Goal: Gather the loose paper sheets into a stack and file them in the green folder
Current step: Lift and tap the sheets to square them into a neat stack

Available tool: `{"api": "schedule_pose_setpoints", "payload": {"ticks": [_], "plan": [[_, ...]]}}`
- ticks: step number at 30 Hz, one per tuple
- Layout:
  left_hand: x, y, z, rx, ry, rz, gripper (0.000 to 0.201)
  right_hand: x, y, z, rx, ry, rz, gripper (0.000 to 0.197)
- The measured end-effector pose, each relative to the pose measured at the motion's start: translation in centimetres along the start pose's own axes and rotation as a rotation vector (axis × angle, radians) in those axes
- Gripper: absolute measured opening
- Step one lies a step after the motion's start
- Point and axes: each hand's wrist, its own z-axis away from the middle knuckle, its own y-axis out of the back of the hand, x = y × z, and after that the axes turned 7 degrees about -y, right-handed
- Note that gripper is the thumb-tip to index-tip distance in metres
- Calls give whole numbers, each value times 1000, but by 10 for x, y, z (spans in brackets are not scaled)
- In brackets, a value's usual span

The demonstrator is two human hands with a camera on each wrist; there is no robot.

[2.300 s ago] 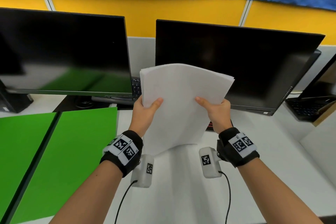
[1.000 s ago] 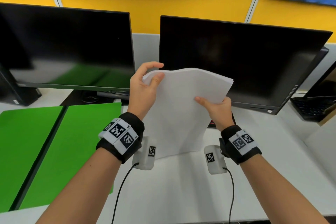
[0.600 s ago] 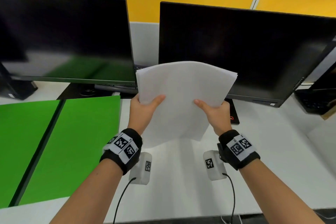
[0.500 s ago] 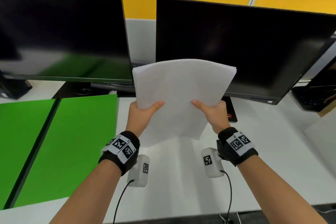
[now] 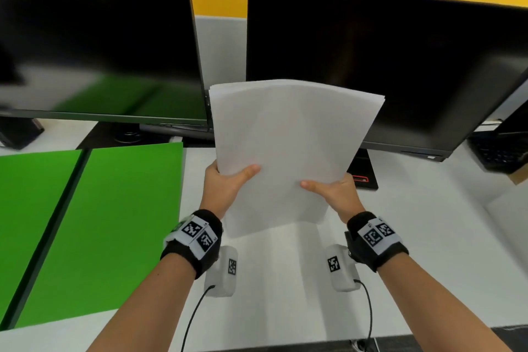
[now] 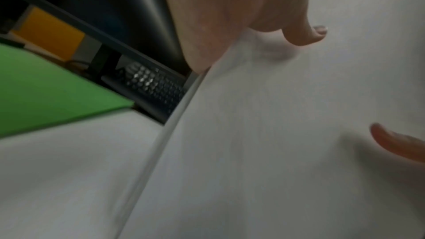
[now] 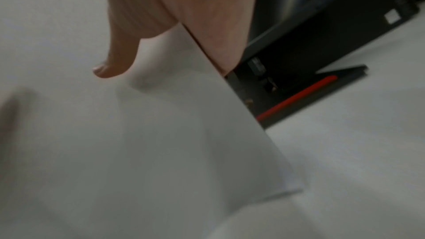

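Note:
A stack of white paper sheets (image 5: 288, 146) stands upright in front of me, its lower edge just above the white desk (image 5: 428, 223). My left hand (image 5: 225, 183) grips the stack's left side, thumb on the near face. My right hand (image 5: 334, 194) grips the right side the same way. In the left wrist view the left thumb (image 6: 303, 35) presses the paper stack (image 6: 276, 134); in the right wrist view the right thumb (image 7: 115, 61) presses the paper stack (image 7: 138, 143). The green folder (image 5: 100, 223) lies open flat at the left. The fingers behind the sheets are hidden.
Two dark monitors (image 5: 94, 43) (image 5: 385, 66) stand at the back of the desk, the right one on a black base (image 5: 363, 174) with a red stripe. A keyboard (image 6: 151, 84) lies under the left monitor. Another keyboard (image 5: 497, 151) sits at the far right.
A second ago my left hand was up at the stack's top left corner; it has come back down to the left side. The stack has kept upright between both hands since.

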Motion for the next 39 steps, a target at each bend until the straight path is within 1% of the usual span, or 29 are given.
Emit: {"api": "schedule_pose_setpoints", "payload": {"ticks": [2,4,7,10,13,15,17,20,22,24,27,28,32,36,39], "plan": [[-11,-1,7,12,36,1,32,12,-4,1,43,-44,-30,35],[-18,-2,11,56,61,22,27,19,-7,-1,83,-67,-61,35],[-15,-6,9,104,63,58,21,17,-11,-3,126,-62,-99,33],[-2,-11,0,114,11,108,16,2,-14,-5,119,-6,-132,31],[3,-8,-6,90,-49,127,17,-5,-12,-7,94,35,-147,33],[-3,-4,-4,56,-6,96,15,0,-11,-6,88,9,-127,35],[-14,-3,4,24,75,78,14,12,-16,-4,107,-35,-127,34],[-18,-7,9,15,126,60,15,21,-27,-3,197,-77,-178,31],[-12,-7,7,35,102,63,14,18,-26,-5,227,-79,-207,36],[-5,-6,3,66,44,71,12,13,-21,-6,214,-76,-188,38],[-1,-7,2,140,-54,126,14,12,-21,-4,194,-74,-180,34],[-2,-8,4,150,-66,132,14,13,-22,-3,199,-71,-193,32],[-15,-1,12,115,-37,98,17,10,-18,0,212,-59,-210,28],[-26,11,18,-7,36,131,14,0,-11,-1,176,-12,-211,26],[-26,8,15,-44,40,133,18,-2,-16,-3,180,-10,-222,24]]}}
